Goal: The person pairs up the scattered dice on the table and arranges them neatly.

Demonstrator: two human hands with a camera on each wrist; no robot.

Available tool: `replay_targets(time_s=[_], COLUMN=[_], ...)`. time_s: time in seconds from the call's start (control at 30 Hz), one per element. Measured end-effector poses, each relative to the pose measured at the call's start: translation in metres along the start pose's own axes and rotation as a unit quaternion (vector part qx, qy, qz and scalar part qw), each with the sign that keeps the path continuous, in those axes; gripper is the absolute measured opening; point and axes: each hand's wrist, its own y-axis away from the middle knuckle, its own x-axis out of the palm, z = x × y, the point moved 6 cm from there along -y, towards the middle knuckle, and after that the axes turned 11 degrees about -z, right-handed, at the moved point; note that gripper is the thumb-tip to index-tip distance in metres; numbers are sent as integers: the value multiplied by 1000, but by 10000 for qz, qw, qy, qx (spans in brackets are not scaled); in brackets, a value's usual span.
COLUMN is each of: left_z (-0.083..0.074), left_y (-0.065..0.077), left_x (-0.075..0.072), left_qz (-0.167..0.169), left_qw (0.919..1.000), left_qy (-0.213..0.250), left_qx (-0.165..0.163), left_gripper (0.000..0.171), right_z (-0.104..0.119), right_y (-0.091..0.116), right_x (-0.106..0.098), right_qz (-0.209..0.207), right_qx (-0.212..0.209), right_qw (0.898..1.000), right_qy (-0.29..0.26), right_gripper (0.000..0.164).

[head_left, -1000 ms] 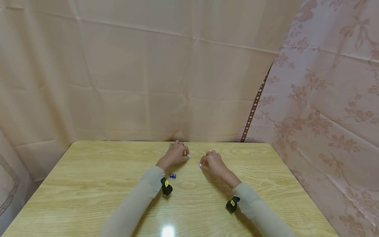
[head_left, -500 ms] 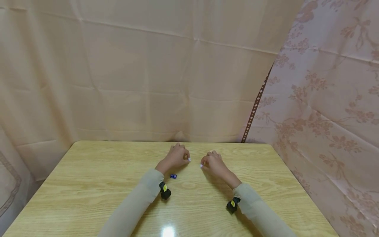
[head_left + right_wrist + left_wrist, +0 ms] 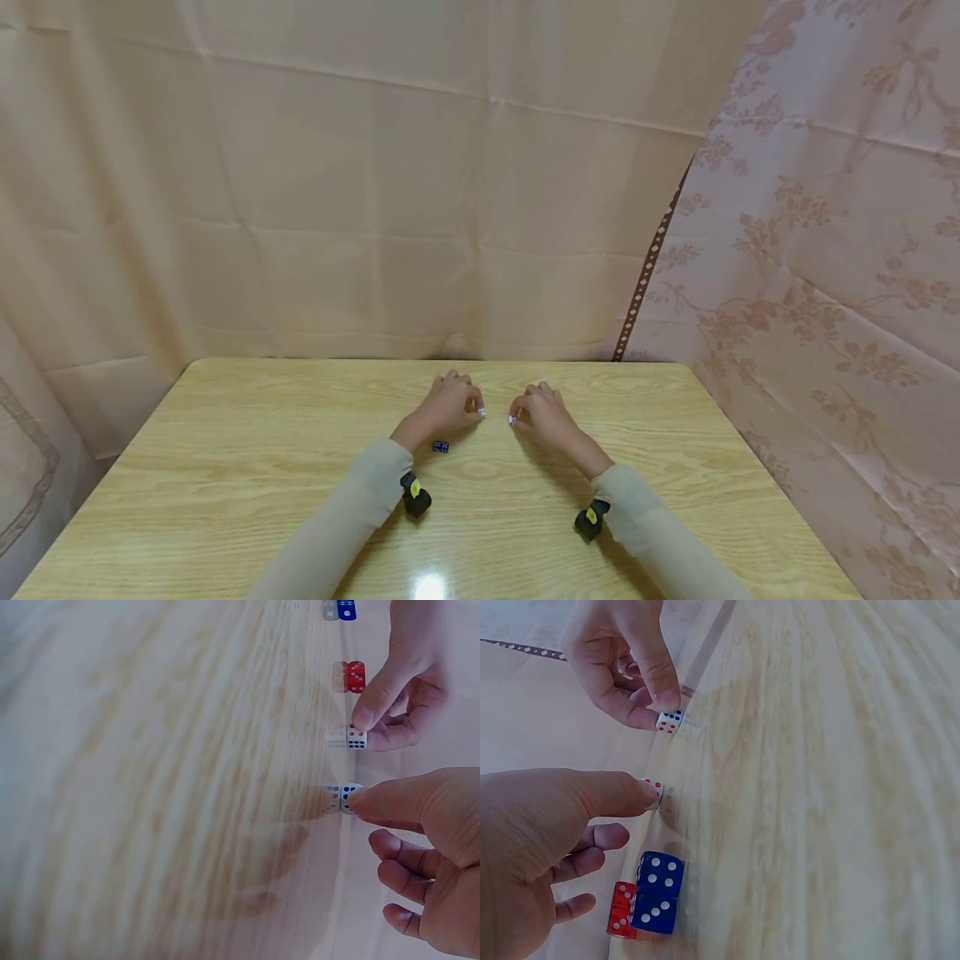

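Note:
My left hand (image 3: 447,402) pinches a white die (image 3: 656,792) between thumb and forefinger, low over the tabletop. Opposite it, my right hand (image 3: 546,413) holds another white die (image 3: 349,799) in the same kind of pinch. A narrow gap separates the two dice. In the left wrist view the right hand's die (image 3: 670,722) shows red and blue pips. Blue dice (image 3: 657,892) with white pips sit side by side near my left wrist. Red dice (image 3: 622,909) stand just beyond them; in the head view my left hand hides these.
The wooden table (image 3: 262,467) reaches its far edge just past my hands. A beige curtain (image 3: 337,208) hangs behind it, and a pink flowered one (image 3: 840,292) on the right. Black wrist cameras (image 3: 415,496) sit on both sleeves.
My left hand has moved toward me and slightly right with its white die, bringing it about level with the other. The right hand has hardly moved; the blue dice stay put.

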Motion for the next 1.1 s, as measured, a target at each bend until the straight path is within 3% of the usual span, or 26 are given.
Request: replay_targets(time_s=[1.1], left_z=[-16], left_y=[2], left_x=[5], left_qz=[36], left_qw=[9999], left_qy=[-93], left_qx=[116], left_gripper=[7], right_z=[-3], right_y=[0], right_x=[2], right_qz=[34], right_qx=[-78], right_qw=[10000], right_qy=[-2], right_gripper=[4])
